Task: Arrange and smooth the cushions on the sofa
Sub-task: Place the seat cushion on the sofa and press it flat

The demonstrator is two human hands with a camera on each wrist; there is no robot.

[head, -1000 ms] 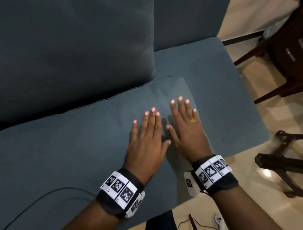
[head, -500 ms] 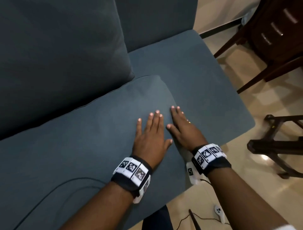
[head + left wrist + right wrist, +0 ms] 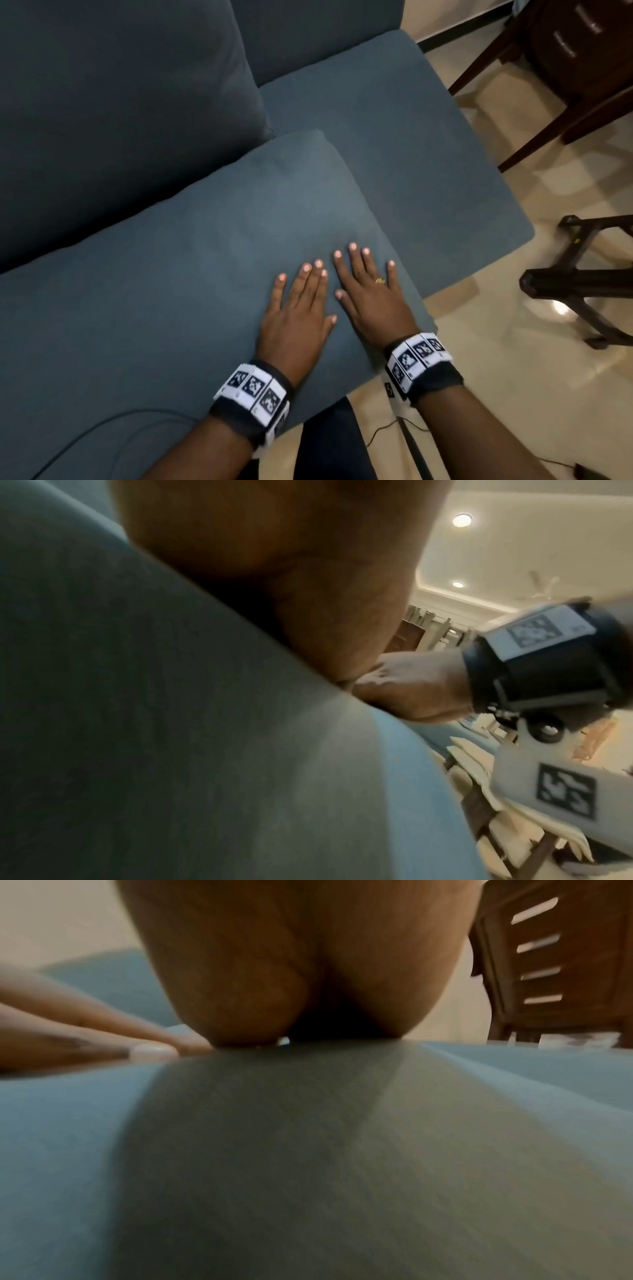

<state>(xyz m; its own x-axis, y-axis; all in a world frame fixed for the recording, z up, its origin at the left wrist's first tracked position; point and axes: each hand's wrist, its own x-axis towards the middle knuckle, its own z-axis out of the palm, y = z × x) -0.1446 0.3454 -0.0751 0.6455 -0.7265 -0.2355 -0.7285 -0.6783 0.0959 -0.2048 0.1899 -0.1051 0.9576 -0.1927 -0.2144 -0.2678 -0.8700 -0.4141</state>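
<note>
Sofa (image 3: 394,144) | cushion (image 3: 171,274) | left hand (image 3: 294,322), right hand (image 3: 373,301) flat | chair (image 3: 561,68) right

Two hands (image 3: 298,318), two sofa cushions (image 3: 171,291), two marker wristbands (image 3: 255,394), one gold ring (image 3: 379,280)

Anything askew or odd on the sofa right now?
Yes: the blue-grey fabric seat cushion sits crooked, its right end overlapping the bare sofa base. Left hand and right hand lie flat on it. No damage shows.
</note>
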